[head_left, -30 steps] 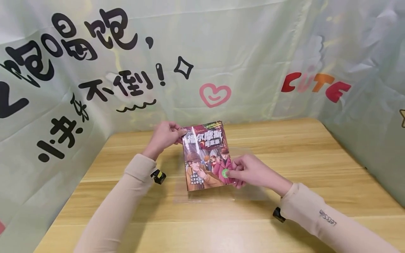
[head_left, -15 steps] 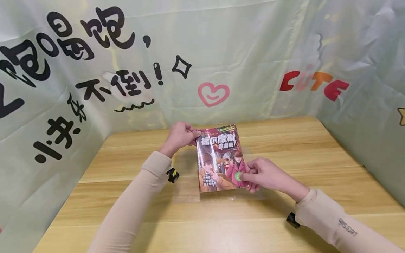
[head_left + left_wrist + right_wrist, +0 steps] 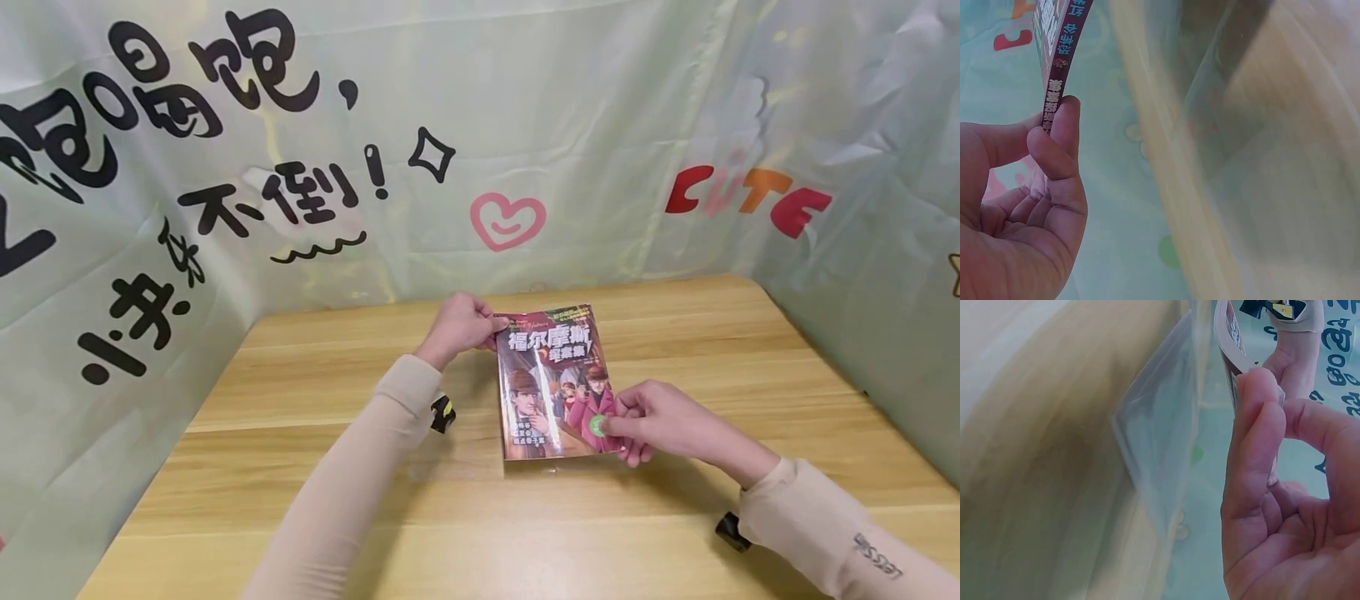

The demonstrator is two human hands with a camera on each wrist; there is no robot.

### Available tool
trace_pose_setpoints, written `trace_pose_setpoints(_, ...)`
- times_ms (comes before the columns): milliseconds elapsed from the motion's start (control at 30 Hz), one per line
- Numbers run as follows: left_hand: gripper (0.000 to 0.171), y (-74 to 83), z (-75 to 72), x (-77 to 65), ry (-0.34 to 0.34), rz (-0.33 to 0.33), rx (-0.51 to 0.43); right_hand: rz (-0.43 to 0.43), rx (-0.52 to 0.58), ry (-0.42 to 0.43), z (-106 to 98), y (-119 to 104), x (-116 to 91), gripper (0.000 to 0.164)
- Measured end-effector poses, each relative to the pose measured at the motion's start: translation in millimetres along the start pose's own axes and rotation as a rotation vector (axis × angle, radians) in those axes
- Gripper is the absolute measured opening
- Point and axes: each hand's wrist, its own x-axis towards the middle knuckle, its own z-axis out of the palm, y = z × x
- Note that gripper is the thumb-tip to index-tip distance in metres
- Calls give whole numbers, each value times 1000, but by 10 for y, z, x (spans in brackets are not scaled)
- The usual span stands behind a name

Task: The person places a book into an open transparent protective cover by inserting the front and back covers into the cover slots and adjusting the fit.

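A glossy paperback book (image 3: pixel 551 392) with illustrated figures and large Chinese lettering is held over the table, cover facing me. My left hand (image 3: pixel 461 327) pinches its upper left corner between thumb and fingers. At the lower right edge, my right hand (image 3: pixel 663 423) grips it, thumb by a round green sticker (image 3: pixel 598 426). In the left wrist view the dark spine (image 3: pixel 1060 78) rises from the left fingertips. Beneath the book a clear plastic sheet (image 3: pixel 1160 425) lies on the table, mostly hidden by the book in the head view.
The wooden table (image 3: pixel 315 508) runs up to a pale green fabric backdrop (image 3: pixel 600 125) with printed letters and a pink heart (image 3: pixel 507 222). Small black devices sit at both cuffs, one (image 3: pixel 442 413) at the left and another (image 3: pixel 732 532) at the right.
Both hands have carried the book to the right and slightly toward me, keeping the same grip. The plastic sheet stays on the table.
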Motion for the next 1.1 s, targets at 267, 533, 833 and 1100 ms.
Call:
trace_pose_setpoints(267, 22, 51, 178, 27, -48, 11, 33, 48, -6, -10, -50, 111, -86, 25)
trace_pose_setpoints(533, 24, 27, 294, 48, -32, 18, 94, 64, -2, -31, -66, 141, -96, 24)
trace_pose_setpoints(833, 17, -5, 337, 81, -16, 6, 103, 69, -8, -47, -89, 109, -73, 23)
trace_pose_setpoints(1100, 15, -55, 358, 120, -23, -9, 114, 75, -5, -57, -76, 104, -43, 25)
